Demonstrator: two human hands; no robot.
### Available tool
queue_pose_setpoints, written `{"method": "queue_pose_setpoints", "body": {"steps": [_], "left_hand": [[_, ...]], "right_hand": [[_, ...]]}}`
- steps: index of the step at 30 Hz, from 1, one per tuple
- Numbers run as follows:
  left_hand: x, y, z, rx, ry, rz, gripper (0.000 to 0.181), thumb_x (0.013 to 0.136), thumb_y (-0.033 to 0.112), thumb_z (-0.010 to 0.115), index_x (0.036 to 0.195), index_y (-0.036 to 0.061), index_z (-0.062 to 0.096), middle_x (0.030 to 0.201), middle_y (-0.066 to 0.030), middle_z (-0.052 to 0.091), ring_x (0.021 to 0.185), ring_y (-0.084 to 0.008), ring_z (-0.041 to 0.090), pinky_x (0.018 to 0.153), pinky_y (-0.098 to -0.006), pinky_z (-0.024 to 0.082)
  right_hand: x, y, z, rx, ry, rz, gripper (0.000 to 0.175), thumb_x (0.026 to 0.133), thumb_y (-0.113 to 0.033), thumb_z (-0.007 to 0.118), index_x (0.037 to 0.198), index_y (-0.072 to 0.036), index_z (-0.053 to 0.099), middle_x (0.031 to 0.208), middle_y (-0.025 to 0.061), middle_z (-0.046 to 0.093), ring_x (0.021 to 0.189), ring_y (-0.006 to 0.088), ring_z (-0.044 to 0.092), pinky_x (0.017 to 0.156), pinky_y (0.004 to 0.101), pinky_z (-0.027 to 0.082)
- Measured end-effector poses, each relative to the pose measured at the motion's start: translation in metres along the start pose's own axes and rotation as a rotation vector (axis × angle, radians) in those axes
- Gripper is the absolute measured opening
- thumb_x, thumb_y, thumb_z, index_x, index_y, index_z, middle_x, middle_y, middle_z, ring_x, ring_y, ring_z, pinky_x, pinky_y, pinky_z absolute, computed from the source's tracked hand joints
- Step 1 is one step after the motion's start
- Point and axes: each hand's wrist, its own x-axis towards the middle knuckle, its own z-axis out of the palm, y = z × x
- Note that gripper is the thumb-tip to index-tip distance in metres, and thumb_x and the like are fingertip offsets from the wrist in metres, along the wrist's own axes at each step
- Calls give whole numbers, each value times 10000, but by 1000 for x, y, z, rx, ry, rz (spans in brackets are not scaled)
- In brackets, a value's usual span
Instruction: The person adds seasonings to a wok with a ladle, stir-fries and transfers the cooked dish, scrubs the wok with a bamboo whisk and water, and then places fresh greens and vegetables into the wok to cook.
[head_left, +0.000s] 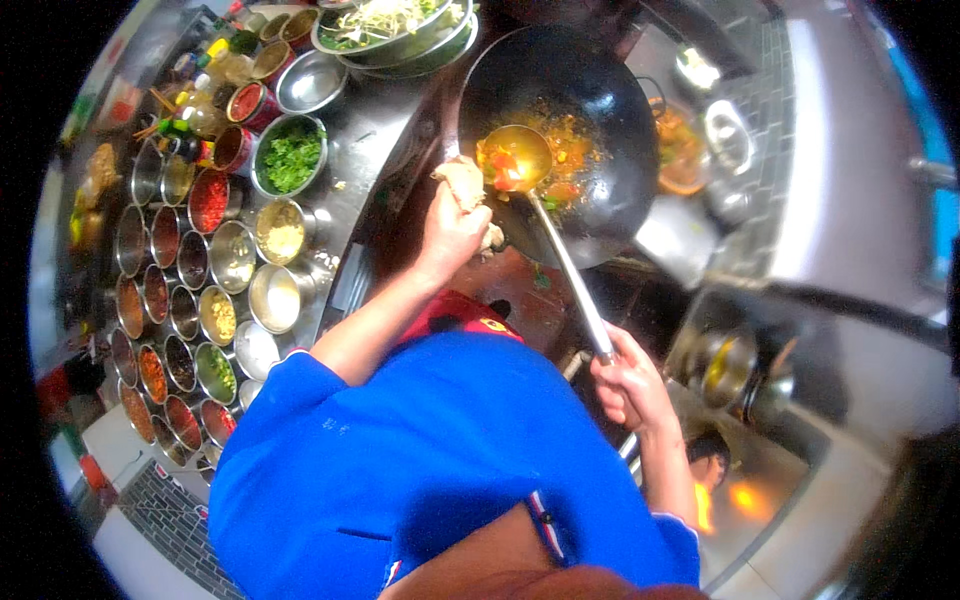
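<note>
My left hand (454, 232) grips a crumpled light cloth (463, 182) against the near-left rim of a dark wok (611, 184). My right hand (634, 382) is closed around the end of a long steel ladle handle (568, 262). Inside the wok, the ladle's bowl (534, 139) holds orange, oily liquid with red pieces in it. Around and under the bowl, reddish-orange sauce with food bits (574, 154) coats the wok's bottom. What part of the wok lies under the cloth is hidden.
To the left, a steel counter (352, 161) carries several metal cups of seasonings (214, 199), a bowl of chopped greens (291, 156) and stacked bowls with sprouts (382, 22). Beyond the wok sits a dish of reddish food (679, 146). Flames (703, 506) glow at lower right, below metal pots (727, 367).
</note>
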Motion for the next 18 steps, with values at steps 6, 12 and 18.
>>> {"method": "queue_pose_setpoints", "body": {"steps": [6,12,18], "left_hand": [[-1,7,-4,-161,-75,-116,283,790,13,531,1072,30,523,901,-36,534,779,-159,561,731,-308,502],[-12,-2,-17,-212,-64,-223,401,886,-6,469,1284,44,482,1043,-12,575,871,-98,585,739,-263,508],[-21,12,-12,-230,-48,-261,357,895,-3,486,1250,9,519,1158,-46,596,1028,-160,596,899,-300,483]], "right_hand": [[11,29,-20,517,-351,-25,736,805,-55,597,1482,-104,312,766,89,448,398,74,337,273,200,273],[-6,20,-40,544,-240,-238,720,817,-52,589,1482,-116,320,792,105,454,414,89,372,284,212,316],[-6,-29,-74,-90,315,-517,723,817,-13,577,1487,-86,317,744,26,515,447,82,471,331,216,395]]}}
